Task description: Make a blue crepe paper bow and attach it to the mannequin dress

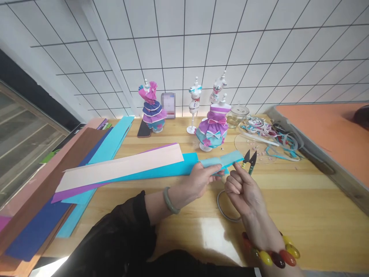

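Observation:
My left hand pinches the folded end of a long turquoise paper strip that runs leftward across the wooden table. My right hand is closed around small thread snips, whose blades stand open just right of the strip's end. A pale pink strip and a purple strip lie stacked on the turquoise one further left. A grey ring lies on the table under my right hand.
Several small mannequins in paper dresses stand at the back by the tiled wall. A glass jar and a tangle of ribbons sit back right. Coloured paper sheets pile up at left. An orange surface borders the right.

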Motion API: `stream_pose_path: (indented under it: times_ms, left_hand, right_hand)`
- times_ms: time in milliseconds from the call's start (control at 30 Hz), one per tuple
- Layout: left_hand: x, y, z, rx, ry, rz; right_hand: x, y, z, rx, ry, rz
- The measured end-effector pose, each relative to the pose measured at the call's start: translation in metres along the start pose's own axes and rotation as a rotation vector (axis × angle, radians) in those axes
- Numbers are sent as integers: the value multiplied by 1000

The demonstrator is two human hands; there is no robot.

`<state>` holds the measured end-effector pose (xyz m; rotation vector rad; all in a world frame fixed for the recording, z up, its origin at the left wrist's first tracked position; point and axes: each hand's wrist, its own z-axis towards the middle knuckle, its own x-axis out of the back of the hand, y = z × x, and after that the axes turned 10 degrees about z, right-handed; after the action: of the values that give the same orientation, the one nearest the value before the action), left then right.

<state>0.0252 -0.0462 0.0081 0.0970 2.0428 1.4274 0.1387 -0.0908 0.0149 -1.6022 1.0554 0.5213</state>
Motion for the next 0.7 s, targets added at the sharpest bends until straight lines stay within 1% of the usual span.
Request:
stream_pose_path:
  times_ms: [67, 167, 267, 333, 467, 533, 600, 700]
  left_hand:
    - [2, 2, 1, -19, 12, 28]
    - [5, 7, 3, -58, 47, 38]
    - [7, 11, 5, -82, 78, 62]
    - [8, 11, 6, -92, 74, 89]
    - [9, 6, 6, -135, 18, 113]
    - [8, 5, 5, -156, -5, 114]
    - [7, 6, 3, -146, -16, 134]
    - [6, 9, 2, -142, -36, 130]
  right_hand:
    - [5, 0, -3, 31, 29, -54]
    - [20, 1, -11, 52, 58, -169]
    - [36, 5, -21, -11, 66, -315]
    - [41, 7, -27, -56, 58, -418]
    - [36, 10, -32, -55, 7, -553]
    - [31, 11, -32, -44, -14, -581]
    - [27, 12, -31, -35, -25, -595]
    - [25, 13, -30, -11, -27, -616]
